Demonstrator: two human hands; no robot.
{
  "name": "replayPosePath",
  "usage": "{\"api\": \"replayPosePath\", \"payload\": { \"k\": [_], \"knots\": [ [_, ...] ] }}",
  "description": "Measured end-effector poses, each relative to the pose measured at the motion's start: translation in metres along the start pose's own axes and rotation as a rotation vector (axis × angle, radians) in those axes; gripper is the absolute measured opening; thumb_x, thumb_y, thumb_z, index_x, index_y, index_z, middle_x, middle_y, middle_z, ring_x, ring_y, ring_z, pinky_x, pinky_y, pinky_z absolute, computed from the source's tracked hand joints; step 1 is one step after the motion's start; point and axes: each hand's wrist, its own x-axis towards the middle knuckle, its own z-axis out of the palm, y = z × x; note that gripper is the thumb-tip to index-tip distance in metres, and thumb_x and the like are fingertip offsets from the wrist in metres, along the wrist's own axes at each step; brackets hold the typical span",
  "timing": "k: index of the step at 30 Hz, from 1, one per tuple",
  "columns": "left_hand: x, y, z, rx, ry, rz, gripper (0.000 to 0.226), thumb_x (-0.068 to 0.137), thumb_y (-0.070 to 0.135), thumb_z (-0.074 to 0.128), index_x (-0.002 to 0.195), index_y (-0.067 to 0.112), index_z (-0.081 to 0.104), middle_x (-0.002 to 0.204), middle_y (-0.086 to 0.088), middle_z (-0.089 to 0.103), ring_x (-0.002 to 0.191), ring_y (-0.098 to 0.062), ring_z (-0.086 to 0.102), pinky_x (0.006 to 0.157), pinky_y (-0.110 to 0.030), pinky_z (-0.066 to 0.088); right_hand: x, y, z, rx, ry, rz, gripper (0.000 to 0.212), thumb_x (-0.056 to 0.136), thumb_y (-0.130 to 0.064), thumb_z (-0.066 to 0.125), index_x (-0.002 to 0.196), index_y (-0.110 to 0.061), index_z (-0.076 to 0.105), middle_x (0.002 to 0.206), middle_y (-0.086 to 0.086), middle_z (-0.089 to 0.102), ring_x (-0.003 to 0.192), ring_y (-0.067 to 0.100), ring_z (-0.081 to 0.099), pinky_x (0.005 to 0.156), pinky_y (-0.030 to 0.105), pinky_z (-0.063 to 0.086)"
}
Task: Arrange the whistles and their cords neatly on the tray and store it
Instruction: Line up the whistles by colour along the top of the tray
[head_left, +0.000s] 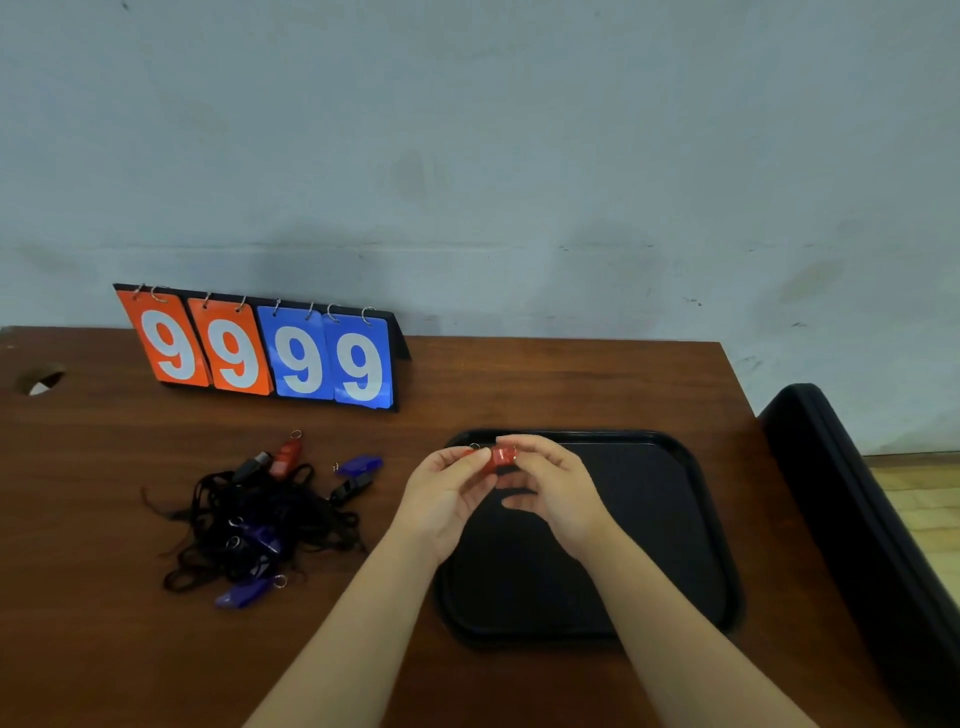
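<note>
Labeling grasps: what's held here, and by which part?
A red whistle, above the black tray: left hand pinches the ring end, right hand pinches the body.

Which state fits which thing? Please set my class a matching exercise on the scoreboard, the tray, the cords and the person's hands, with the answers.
Things
1. scoreboard
2. tray
3. cords
4. left hand and right hand

States
A. tangled in a heap, left of the tray
B. together pinching a red whistle
C. standing near the wall, showing 9999
D. lying flat on the table, beneath the hands

Pairs: 1-C, 2-D, 3-A, 4-B
</note>
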Motion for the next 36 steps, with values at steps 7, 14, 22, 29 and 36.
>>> {"api": "replayPosePath", "payload": {
  "k": [7, 14, 22, 29, 36],
  "knots": [
    [-0.001, -0.006, 0.004, 0.208, 0.064, 0.143, 0.02, 0.083, 0.009, 0.07, 0.102, 0.016, 0.069, 0.106, -0.008, 0.071, 0.098, -0.021, 0.067, 0.081, -0.034, 0.056, -0.003, 0.001, -0.008, 0.064, 0.011, -0.01, 0.015, 0.093, -0.011, 0.06, 0.103, -0.011, 0.071, 0.093, 0.004, 0.074, 0.082, 0.015, 0.069, 0.072, 0.028, 0.056],
    [-0.005, -0.009, 0.005, 0.11, 0.064, 0.134, 0.02, 0.085, -0.002, 0.064, 0.098, 0.011, 0.072, 0.098, -0.01, 0.073, 0.088, -0.021, 0.073, 0.076, -0.034, 0.058, 0.005, -0.009, -0.014, 0.055, 0.131, -0.014, 0.014, 0.093, -0.011, 0.061, 0.1, -0.011, 0.073, 0.088, 0.005, 0.074, 0.08, 0.014, 0.071, 0.069, 0.028, 0.058],
    [-0.004, -0.018, 0.003, 0.347, 0.165, 0.307, 0.022, 0.079, -0.002, 0.071, 0.089, 0.017, 0.069, 0.097, 0.001, 0.069, 0.092, -0.016, 0.069, 0.084, -0.036, 0.057, 0.017, -0.026, -0.01, -0.084, 0.128, 0.01, 0.013, 0.093, -0.012, 0.062, 0.101, -0.013, 0.072, 0.081, 0.006, 0.07, 0.064, 0.014, 0.069, 0.063, 0.029, 0.058],
    [0.001, -0.026, -0.012, 0.902, 0.239, 1.008, 0.028, 0.078, -0.001, 0.072, 0.084, 0.026, 0.065, 0.092, 0.015, 0.058, 0.09, 0.0, 0.059, 0.08, -0.01, 0.047, 0.021, -0.024, -0.011, -0.044, 0.054, 0.0, 0.018, 0.094, -0.006, 0.058, 0.105, -0.011, 0.071, 0.101, 0.009, 0.074, 0.092, 0.017, 0.073, 0.068, 0.028, 0.058],
    [0.014, -0.037, -0.021, 1.001, 0.221, 1.178, 0.018, 0.076, -0.004, 0.072, 0.085, 0.011, 0.067, 0.096, 0.007, 0.058, 0.095, 0.005, 0.055, 0.082, -0.007, 0.045, 0.023, -0.017, -0.015, 0.011, 0.055, 0.007, 0.016, 0.093, -0.004, 0.059, 0.102, -0.009, 0.071, 0.101, 0.01, 0.073, 0.094, 0.02, 0.073, 0.074, 0.032, 0.059]
  ]
}}
